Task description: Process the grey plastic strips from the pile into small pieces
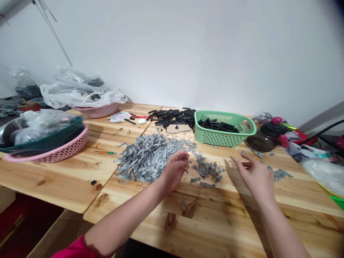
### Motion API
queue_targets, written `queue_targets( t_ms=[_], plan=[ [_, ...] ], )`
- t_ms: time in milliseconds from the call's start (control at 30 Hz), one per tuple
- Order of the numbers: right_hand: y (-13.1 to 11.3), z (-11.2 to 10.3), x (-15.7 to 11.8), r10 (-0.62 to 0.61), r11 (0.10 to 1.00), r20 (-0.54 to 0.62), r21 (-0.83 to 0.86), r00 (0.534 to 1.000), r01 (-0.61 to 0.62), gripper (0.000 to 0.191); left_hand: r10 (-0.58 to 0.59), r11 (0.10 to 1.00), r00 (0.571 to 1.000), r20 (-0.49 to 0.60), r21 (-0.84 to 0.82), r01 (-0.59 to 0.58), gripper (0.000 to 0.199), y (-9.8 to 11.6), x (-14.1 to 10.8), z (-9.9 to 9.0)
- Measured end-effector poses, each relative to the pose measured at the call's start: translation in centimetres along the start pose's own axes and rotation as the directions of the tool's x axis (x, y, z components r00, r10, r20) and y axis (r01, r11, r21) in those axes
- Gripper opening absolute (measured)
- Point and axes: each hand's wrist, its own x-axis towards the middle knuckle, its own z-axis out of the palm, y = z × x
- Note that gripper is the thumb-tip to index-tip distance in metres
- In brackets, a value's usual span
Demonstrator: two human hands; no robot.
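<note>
My left hand (175,171) is at the right edge of a heap of grey, curved strips (145,157). Its fingers are curled with the thumb against them, and whatever they may hold is hidden. Small grey clip-like pieces (205,168) lie scattered just right of it. Farther right, my right hand (254,175) hovers over the wooden table (215,211) with its fingers apart and nothing visible in them. Beside that hand is another small group of grey pieces (281,173).
Behind the hands, a green basket (223,138) holds black rods, and a pile of black rods (174,116) lies left of it. A dark round pot (264,138) stands at right. Pink (67,152) and dark green trays (53,130) with plastic bags sit at left.
</note>
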Motion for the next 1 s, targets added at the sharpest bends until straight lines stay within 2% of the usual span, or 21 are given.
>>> queue_targets(
  t_ms=[33,67,100,133,200,267,367,467,600,700,800,867,1000],
  plan=[
    [0.2,-0.3,0.2,-0.023,0.978,-0.041,-0.206,0.999,0.014,0.037,-0.001,0.998,1.000,-0.015,-0.069,0.000,0.028,-0.1,0.2,-0.1],
    [0.1,-0.2,0.2,-0.040,0.947,-0.041,-0.321,0.998,0.024,0.036,-0.006,0.994,1.000,-0.027,-0.110,0.003,0.030,-0.2,0.3,-0.1],
    [-0.2,0.1,-0.1,-0.038,0.938,-0.012,-0.346,0.999,0.032,0.035,-0.015,0.991,0.999,-0.034,-0.132,0.010,0.031,-0.3,0.4,0.0],
    [-0.7,0.7,-0.7,-0.048,0.960,0.057,-0.273,0.997,0.061,0.035,-0.025,0.990,0.999,-0.031,-0.141,0.021,0.032,-0.4,0.3,0.1],
    [-2.0,2.3,-2.3,-0.087,0.996,0.228,0.042,0.970,0.080,0.035,-0.038,0.989,0.999,-0.003,-0.143,0.037,0.033,-0.5,0.0,0.4],
    [-3.3,4.0,-4.1,-0.137,0.962,0.377,0.270,0.916,0.033,0.032,-0.029,0.990,0.999,0.033,-0.140,0.033,0.033,-0.6,-0.3,0.7],
    [-4.6,5.5,-6.0,-0.174,0.922,0.469,0.386,0.866,-0.024,0.025,-0.029,0.992,0.995,0.094,-0.122,0.040,0.031,-0.7,-0.7,0.9],
    [-5.2,5.9,-6.7,-0.185,0.899,0.457,0.437,0.870,-0.039,0.024,-0.052,0.994,0.991,0.125,-0.087,0.063,0.032,-1.1,-0.9,0.9],
    [-5.5,5.9,-6.6,-0.143,0.834,0.421,0.539,0.896,-0.120,0.029,-0.039,0.999,0.995,0.094,-0.018,0.041,0.037,-1.6,-1.0,0.6],
    [-5.3,5.8,-6.5,-0.094,0.804,0.417,0.568,0.904,-0.178,0.034,-0.025,0.993,0.995,0.098,0.119,0.014,0.036,-1.6,-1.0,0.5],
    [-5.0,5.6,-6.4,-0.089,0.818,0.458,0.541,0.884,-0.198,0.033,-0.015,0.957,0.992,0.126,0.289,-0.023,0.029,-1.3,-1.0,0.5],
    [-4.7,5.3,-6.2,-0.119,0.847,0.465,0.508,0.877,-0.155,0.030,-0.003,0.936,0.987,0.161,0.348,-0.054,0.027,-1.1,-1.0,0.4],
    [-4.4,4.5,-5.6,-0.217,0.902,0.381,0.430,0.899,0.036,0.027,-0.054,0.865,0.959,0.277,0.493,-0.094,0.024,-1.1,-1.0,0.3]
  ],
)
